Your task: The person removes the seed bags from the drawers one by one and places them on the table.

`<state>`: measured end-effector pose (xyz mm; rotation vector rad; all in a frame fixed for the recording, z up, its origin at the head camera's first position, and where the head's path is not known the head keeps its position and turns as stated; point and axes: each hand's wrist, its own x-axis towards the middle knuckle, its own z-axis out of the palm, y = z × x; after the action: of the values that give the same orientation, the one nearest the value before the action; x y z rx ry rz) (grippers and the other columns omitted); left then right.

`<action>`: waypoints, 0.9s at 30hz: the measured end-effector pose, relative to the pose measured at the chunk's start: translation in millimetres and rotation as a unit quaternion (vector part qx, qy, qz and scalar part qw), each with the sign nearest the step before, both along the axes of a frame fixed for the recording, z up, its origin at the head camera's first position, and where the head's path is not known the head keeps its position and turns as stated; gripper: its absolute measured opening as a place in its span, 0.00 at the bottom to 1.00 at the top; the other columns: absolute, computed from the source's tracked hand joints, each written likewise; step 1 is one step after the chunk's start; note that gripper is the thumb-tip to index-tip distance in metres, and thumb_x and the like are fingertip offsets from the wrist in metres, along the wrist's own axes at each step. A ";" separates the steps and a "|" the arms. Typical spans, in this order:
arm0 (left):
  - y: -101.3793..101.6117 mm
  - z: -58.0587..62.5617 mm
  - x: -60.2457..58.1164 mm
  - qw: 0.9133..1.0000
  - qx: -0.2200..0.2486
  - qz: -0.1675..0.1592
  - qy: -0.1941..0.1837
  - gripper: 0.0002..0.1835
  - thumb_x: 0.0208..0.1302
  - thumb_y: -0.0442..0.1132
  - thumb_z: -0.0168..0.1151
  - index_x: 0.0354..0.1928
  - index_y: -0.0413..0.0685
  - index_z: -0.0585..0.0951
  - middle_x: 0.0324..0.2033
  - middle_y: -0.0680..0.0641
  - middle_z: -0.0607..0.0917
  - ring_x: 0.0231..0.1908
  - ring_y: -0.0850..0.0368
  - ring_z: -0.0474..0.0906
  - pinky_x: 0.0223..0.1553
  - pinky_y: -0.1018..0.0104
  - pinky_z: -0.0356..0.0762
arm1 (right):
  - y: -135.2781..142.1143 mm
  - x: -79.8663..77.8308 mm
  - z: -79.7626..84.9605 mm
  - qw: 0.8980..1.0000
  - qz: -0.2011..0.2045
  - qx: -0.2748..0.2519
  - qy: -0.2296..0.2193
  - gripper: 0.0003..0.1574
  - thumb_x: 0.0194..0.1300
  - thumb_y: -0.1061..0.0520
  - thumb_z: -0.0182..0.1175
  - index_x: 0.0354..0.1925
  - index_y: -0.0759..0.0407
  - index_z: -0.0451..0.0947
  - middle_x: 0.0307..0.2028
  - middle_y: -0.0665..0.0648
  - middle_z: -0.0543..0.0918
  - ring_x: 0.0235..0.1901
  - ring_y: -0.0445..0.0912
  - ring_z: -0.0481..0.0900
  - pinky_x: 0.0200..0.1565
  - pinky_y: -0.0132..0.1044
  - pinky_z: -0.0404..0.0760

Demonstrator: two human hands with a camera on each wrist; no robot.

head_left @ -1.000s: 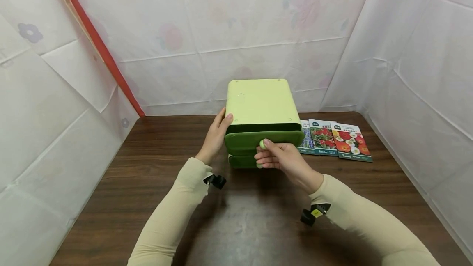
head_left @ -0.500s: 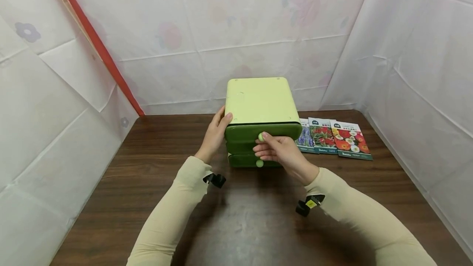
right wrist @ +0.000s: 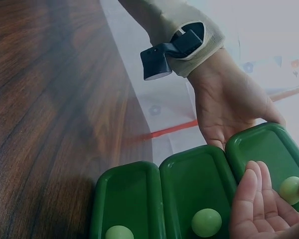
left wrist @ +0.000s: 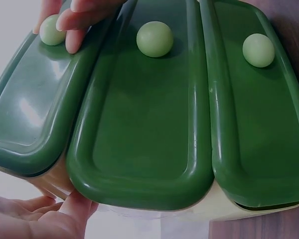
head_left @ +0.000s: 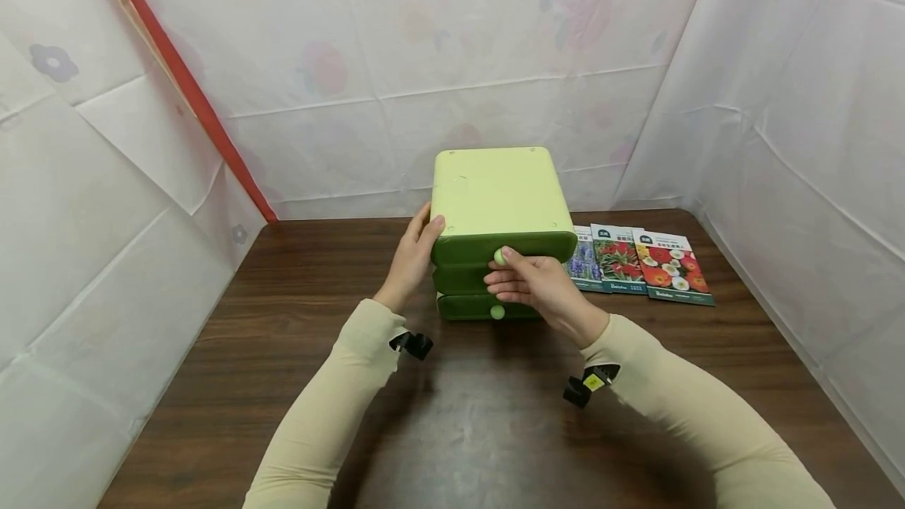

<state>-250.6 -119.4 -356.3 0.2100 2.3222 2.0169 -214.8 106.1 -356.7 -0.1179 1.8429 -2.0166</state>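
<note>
A light-green desktop drawer cabinet (head_left: 498, 187) stands on the table, with three dark-green drawer fronts facing me. My right hand (head_left: 547, 289) pinches the round pale-green knob (head_left: 500, 257) of the top drawer (head_left: 463, 250) between thumb and index finger, its other fingers extended below. That drawer sits flush under the cabinet's top edge. Against the cabinet's left side lies my left hand (head_left: 410, 261), fingers fairly straight along the wall and thumb at the upper front corner. The left wrist view shows the middle knob (left wrist: 155, 39) and the bottom knob (left wrist: 258, 50) untouched.
Several flower-picture seed packets (head_left: 665, 265) overlap on the dark wooden table (head_left: 318, 297) at the cabinet's right. White patterned sheeting (head_left: 353, 85) hangs behind and at both sides. A red strip (head_left: 184, 81) runs down the back left corner.
The top drawer has slid back into the cabinet, so the dark gap above its front is gone. My right hand moved forward with the knob; my left hand stays at the side.
</note>
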 end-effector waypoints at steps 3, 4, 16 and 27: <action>0.2 -1.6 -0.7 1.000 0.000 0.005 0.004 0.39 0.71 0.66 0.45 0.78 0.63 0.50 0.75 0.51 0.57 0.69 0.50 0.64 0.67 0.47 0.66 | 1.4 -2.0 -0.5 1.000 0.003 -0.004 -0.010 0.37 0.74 0.39 0.52 0.59 0.72 0.74 0.34 0.50 0.88 0.37 0.40 0.87 0.47 0.38 0.85; 0.4 -1.5 -0.5 1.000 0.002 0.005 0.004 0.39 0.71 0.66 0.46 0.78 0.62 0.50 0.75 0.51 0.57 0.69 0.49 0.65 0.66 0.47 0.67 | 2.2 -2.7 -0.5 1.000 0.005 -0.005 -0.015 0.37 0.74 0.40 0.52 0.59 0.72 0.74 0.34 0.50 0.88 0.37 0.40 0.87 0.47 0.38 0.85; -1.2 -0.8 0.6 1.000 -0.005 -0.007 -0.005 0.37 0.73 0.65 0.43 0.78 0.66 0.47 0.77 0.55 0.52 0.72 0.51 0.59 0.68 0.47 0.64 | 21.5 -1.7 -4.6 0.999 0.028 0.003 -0.021 0.39 0.73 0.39 0.53 0.61 0.72 0.72 0.42 0.55 0.89 0.40 0.42 0.87 0.50 0.39 0.84; 3.5 28.1 19.0 0.999 -0.023 -0.010 -0.024 0.34 0.78 0.55 0.40 0.79 0.56 0.46 0.77 0.48 0.51 0.73 0.48 0.57 0.70 0.48 0.63 | 28.4 -4.8 -27.9 0.998 0.030 0.013 -0.058 0.32 0.73 0.43 0.55 0.53 0.72 0.77 0.37 0.52 0.89 0.37 0.41 0.88 0.46 0.36 0.85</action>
<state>-231.6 -115.8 -328.2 0.1798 2.3272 1.9350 -219.6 134.5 -384.6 -0.0472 1.7713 -1.9166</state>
